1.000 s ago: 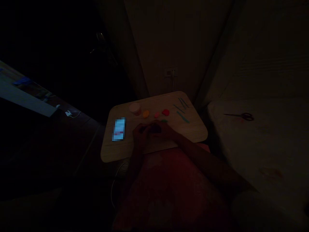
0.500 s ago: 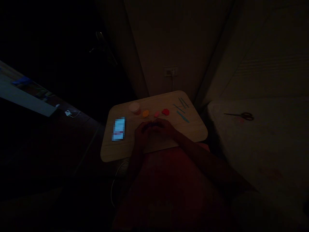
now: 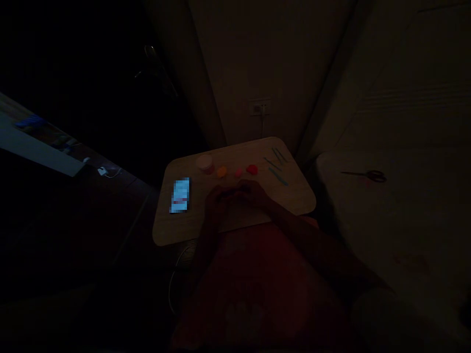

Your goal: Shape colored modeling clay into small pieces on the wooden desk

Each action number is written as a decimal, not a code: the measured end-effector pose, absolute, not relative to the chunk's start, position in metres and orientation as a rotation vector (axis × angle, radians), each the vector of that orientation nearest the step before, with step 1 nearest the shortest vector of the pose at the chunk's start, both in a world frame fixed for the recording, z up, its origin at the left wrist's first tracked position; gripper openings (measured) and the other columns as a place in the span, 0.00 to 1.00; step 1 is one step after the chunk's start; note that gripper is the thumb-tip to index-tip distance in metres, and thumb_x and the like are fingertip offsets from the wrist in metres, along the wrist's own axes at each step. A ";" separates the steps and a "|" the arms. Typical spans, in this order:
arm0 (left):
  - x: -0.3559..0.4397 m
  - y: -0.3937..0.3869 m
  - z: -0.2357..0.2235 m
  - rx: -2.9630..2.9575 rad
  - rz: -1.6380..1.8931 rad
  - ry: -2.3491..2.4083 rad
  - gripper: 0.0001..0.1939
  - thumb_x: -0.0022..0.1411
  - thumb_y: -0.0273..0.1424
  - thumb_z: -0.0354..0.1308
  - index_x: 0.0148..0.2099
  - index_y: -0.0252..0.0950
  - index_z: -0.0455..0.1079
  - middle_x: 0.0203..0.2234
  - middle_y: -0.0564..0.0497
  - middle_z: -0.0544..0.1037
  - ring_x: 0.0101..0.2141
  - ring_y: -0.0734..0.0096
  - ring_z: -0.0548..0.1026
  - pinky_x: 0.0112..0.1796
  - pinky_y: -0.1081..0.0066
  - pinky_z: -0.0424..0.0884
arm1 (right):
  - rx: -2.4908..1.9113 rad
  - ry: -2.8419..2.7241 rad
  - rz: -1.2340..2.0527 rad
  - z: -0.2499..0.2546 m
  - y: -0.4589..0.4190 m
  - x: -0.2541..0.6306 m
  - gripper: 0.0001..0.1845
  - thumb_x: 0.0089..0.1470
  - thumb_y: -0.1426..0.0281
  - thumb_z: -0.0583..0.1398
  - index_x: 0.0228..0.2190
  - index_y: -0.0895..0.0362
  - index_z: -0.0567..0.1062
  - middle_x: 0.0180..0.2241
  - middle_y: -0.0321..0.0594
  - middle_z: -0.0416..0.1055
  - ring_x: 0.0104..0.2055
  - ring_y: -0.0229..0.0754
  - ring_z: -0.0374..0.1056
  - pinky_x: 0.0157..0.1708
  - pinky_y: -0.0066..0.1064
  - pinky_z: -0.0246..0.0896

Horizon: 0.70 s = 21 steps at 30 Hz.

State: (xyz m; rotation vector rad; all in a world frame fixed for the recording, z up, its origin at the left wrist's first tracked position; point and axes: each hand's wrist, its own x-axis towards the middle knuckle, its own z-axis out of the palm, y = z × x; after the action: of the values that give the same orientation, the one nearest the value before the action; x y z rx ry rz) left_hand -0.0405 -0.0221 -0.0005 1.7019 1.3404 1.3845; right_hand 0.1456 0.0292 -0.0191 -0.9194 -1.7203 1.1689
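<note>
Can make out, far left on the dark floor, a white adapter (image 3: 102, 171) with a thin cord, then, farther right, a glinting handle (image 3: 149, 51). Find next, on the left part of a pale wooden table (image 3: 165, 230) with rounded corners, a lit phone (image 3: 180, 195) (blurred into blue squares, so unreadable). Past it, toward the far edge, see a round tub (image 3: 205, 164), upright and pale-topped. Nearer, see the left hand (image 3: 215, 201) bent inward at the table's middle, fingers curled toward the right one. Just beyond the hands, in a loose row and apart from one another, note an orange lump (image 3: 222, 171), a smaller pink lump (image 3: 238, 173) and a flattish red lump (image 3: 252, 169). Below the red one, see the right hand (image 3: 253, 194), likewise curled, close against its partner. Cannot tell, in such dimness, about anything gripped between the two. To the right, count several slim blue-green sticks (image 3: 273, 163) lying aslant at the far corner, with a broader knife-shaped tool (image 3: 278, 176) just nearer. Finish at far right with dark-handled scissors (image 3: 375, 176), lying on a pale surface (image 3: 405, 211) well apart from the table.
</note>
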 end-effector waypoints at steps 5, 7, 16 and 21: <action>-0.046 -0.019 -0.004 1.625 1.409 1.248 0.18 0.62 0.45 0.62 0.46 0.39 0.83 0.39 0.46 0.81 0.42 0.58 0.77 0.48 0.58 0.74 | -0.937 -1.648 1.208 -0.018 0.030 0.142 0.12 0.53 0.64 0.64 0.35 0.60 0.79 0.31 0.41 0.77 0.33 0.40 0.69 0.36 0.31 0.63; -0.047 -0.018 -0.005 1.612 1.414 1.299 0.18 0.62 0.45 0.62 0.45 0.40 0.83 0.39 0.46 0.81 0.42 0.58 0.77 0.48 0.58 0.74 | -0.948 -1.657 1.204 -0.018 0.030 0.141 0.12 0.54 0.64 0.64 0.37 0.60 0.81 0.34 0.42 0.79 0.35 0.42 0.71 0.38 0.32 0.65; -0.044 -0.023 0.001 1.628 1.424 1.313 0.16 0.61 0.45 0.65 0.43 0.39 0.82 0.38 0.47 0.81 0.41 0.61 0.77 0.45 0.62 0.74 | -0.967 -1.848 1.113 -0.012 0.029 0.139 0.12 0.59 0.64 0.63 0.40 0.57 0.83 0.37 0.44 0.81 0.37 0.43 0.74 0.42 0.33 0.66; -0.040 -0.024 0.007 1.724 1.337 1.296 0.17 0.62 0.46 0.64 0.43 0.39 0.82 0.37 0.47 0.80 0.40 0.61 0.76 0.46 0.61 0.74 | -1.033 -1.953 0.991 -0.010 0.029 0.139 0.11 0.59 0.66 0.62 0.34 0.60 0.83 0.30 0.42 0.79 0.32 0.41 0.70 0.37 0.31 0.61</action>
State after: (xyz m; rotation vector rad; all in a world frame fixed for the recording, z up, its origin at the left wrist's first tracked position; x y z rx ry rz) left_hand -0.0398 -0.0237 0.0067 1.7237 1.2965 1.3371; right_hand 0.1386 0.0287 -0.0100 -1.0328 -1.9530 0.9915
